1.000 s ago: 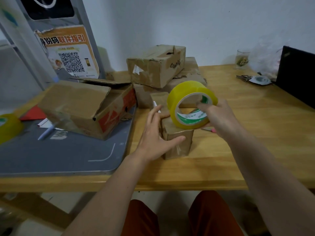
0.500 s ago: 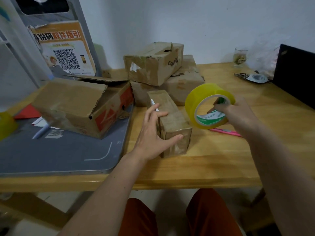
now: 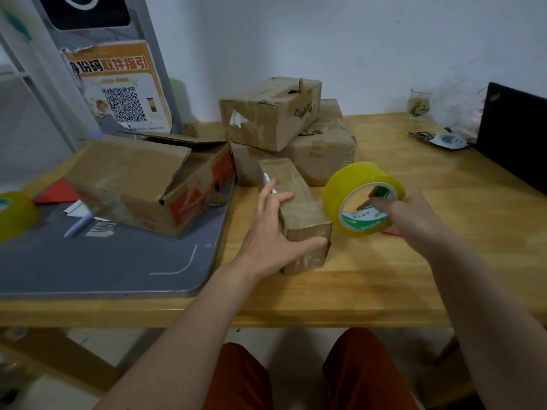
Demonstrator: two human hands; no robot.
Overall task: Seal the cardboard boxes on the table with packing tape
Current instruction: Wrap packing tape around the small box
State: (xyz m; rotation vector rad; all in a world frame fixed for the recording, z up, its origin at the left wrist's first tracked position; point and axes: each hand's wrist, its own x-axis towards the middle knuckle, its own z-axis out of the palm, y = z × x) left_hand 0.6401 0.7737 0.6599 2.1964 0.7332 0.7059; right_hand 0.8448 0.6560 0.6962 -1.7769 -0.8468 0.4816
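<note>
A small long cardboard box lies on the wooden table, its short end towards me. My left hand rests on its left side, fingers spread over the top and thumb across the near end. My right hand holds a yellow roll of packing tape upright just right of the box, fingers through the core. A bigger box with open flaps sits to the left on a grey mat. Behind, two more boxes are stacked.
A second yellow tape roll and a white pen lie on the mat at the left. A pink pen shows under my right hand. Keys, a glass and a black laptop stand at the back right.
My right hand has carried the tape roll from above the small box down to its right side. The left hand stays on the box.
</note>
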